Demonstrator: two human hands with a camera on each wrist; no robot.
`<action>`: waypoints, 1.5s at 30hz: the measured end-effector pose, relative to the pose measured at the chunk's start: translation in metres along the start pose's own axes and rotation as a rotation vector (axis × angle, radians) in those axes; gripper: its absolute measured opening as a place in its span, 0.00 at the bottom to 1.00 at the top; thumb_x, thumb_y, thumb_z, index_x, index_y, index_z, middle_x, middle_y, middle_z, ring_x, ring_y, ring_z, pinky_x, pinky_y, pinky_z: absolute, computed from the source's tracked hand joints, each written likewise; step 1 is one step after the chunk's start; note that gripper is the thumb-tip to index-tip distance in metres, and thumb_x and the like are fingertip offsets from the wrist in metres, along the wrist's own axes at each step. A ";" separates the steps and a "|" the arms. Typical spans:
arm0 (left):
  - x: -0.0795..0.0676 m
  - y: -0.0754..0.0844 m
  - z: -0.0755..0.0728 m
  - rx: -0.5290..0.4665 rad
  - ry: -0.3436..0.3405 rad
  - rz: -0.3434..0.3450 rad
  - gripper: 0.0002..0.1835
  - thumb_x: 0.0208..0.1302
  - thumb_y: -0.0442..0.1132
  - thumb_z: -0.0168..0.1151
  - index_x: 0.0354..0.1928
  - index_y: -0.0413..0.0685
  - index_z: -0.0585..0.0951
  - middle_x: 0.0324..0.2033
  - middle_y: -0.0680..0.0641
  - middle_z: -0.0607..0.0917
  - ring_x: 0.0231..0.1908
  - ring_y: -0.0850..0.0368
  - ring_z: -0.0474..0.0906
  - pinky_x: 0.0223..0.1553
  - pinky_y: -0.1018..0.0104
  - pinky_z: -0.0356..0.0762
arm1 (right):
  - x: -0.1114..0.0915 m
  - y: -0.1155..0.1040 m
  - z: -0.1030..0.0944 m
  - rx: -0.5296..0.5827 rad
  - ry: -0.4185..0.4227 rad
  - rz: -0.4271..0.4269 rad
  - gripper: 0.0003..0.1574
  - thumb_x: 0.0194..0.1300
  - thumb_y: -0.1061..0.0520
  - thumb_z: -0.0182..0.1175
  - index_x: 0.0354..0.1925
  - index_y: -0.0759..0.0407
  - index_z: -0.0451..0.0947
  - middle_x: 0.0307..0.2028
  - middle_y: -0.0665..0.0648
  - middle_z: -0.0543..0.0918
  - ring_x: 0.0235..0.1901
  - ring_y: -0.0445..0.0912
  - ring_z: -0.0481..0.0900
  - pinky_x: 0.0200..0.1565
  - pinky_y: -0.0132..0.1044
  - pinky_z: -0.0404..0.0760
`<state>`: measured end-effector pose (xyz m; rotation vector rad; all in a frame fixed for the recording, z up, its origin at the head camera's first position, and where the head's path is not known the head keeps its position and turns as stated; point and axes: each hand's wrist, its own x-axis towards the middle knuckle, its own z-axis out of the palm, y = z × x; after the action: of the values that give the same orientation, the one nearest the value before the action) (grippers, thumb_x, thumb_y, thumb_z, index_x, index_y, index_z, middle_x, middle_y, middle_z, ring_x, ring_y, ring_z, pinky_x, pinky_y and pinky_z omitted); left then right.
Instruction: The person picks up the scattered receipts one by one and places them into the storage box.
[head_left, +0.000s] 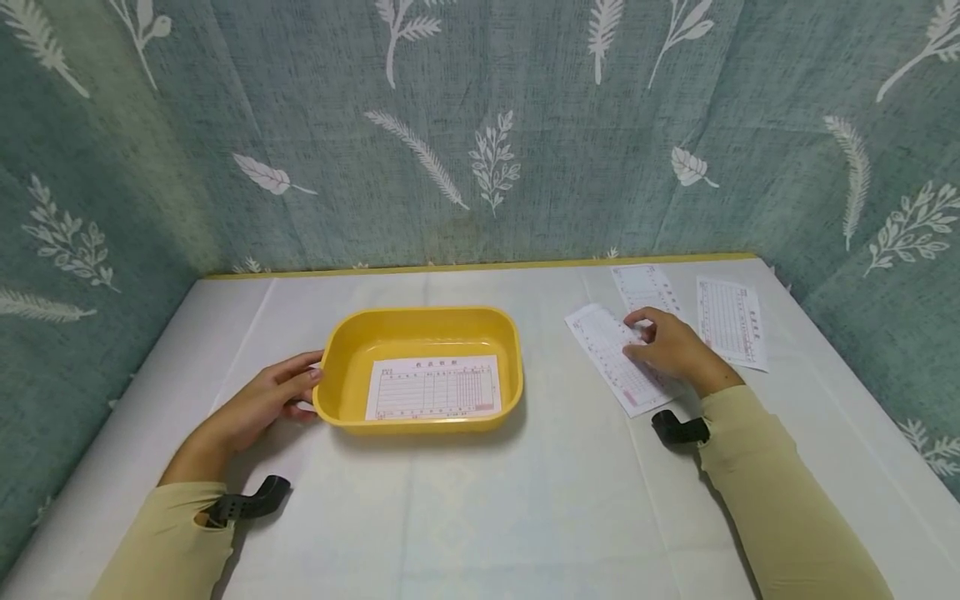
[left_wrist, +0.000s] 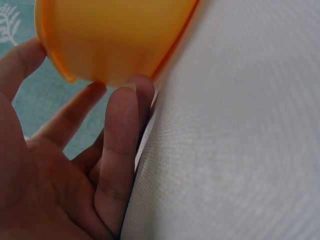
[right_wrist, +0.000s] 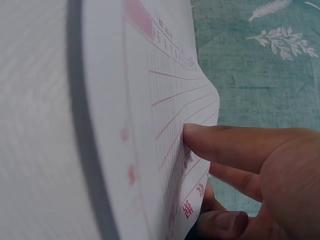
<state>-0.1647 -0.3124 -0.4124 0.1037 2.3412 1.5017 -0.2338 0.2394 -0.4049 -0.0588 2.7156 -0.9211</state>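
My left hand [head_left: 258,408] rests its extended fingertips against the left side of a yellow plastic basin [head_left: 337,400]. The left wrist view shows these fingers [left_wrist: 120,120] at the basin's rim and outer wall, close to the tabletop. Inside the basin lies a printed receipt form [head_left: 435,388], face up. Over on the right, my right hand [head_left: 678,350] pinches another receipt slip [head_left: 600,342]. Its thumb [right_wrist: 215,142] presses on the printed face while other fingers are behind the paper, and the slip bends upward there.
Two more printed slips lie at the back right: one slip [head_left: 645,283] partly behind the right hand, another slip [head_left: 729,317] beyond it. A white cloth [head_left: 480,517] covers the table. Patterned green curtains [head_left: 315,125] enclose the back and sides.
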 end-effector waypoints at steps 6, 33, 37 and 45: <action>-0.001 0.002 -0.001 -0.001 0.004 0.008 0.34 0.78 0.48 0.49 0.76 0.37 0.57 0.42 0.63 0.81 0.35 0.63 0.80 0.38 0.69 0.85 | 0.000 -0.002 -0.002 -0.001 0.000 0.030 0.34 0.69 0.53 0.61 0.69 0.60 0.65 0.46 0.61 0.69 0.46 0.54 0.69 0.41 0.40 0.70; 0.000 -0.001 0.001 -0.009 0.004 -0.006 0.34 0.77 0.49 0.49 0.76 0.38 0.57 0.42 0.63 0.82 0.36 0.63 0.81 0.39 0.68 0.85 | -0.001 0.000 -0.002 -0.001 0.004 0.000 0.16 0.69 0.54 0.61 0.49 0.63 0.73 0.42 0.63 0.73 0.39 0.53 0.70 0.35 0.38 0.70; -0.001 -0.001 0.001 -0.002 -0.008 -0.015 0.34 0.77 0.50 0.49 0.76 0.38 0.57 0.44 0.60 0.82 0.37 0.62 0.81 0.39 0.68 0.85 | -0.002 0.001 -0.002 0.010 0.006 -0.004 0.21 0.69 0.56 0.60 0.56 0.67 0.73 0.44 0.66 0.75 0.40 0.54 0.72 0.38 0.39 0.72; -0.001 0.001 0.001 0.011 0.002 -0.009 0.34 0.78 0.50 0.49 0.76 0.39 0.57 0.40 0.61 0.83 0.37 0.62 0.82 0.39 0.69 0.85 | 0.001 -0.002 -0.003 0.055 0.029 -0.012 0.30 0.70 0.54 0.60 0.63 0.70 0.71 0.52 0.68 0.74 0.47 0.55 0.69 0.47 0.43 0.72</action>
<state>-0.1640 -0.3116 -0.4121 0.0941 2.3478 1.4858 -0.2353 0.2393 -0.4015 -0.0513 2.7173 -1.0068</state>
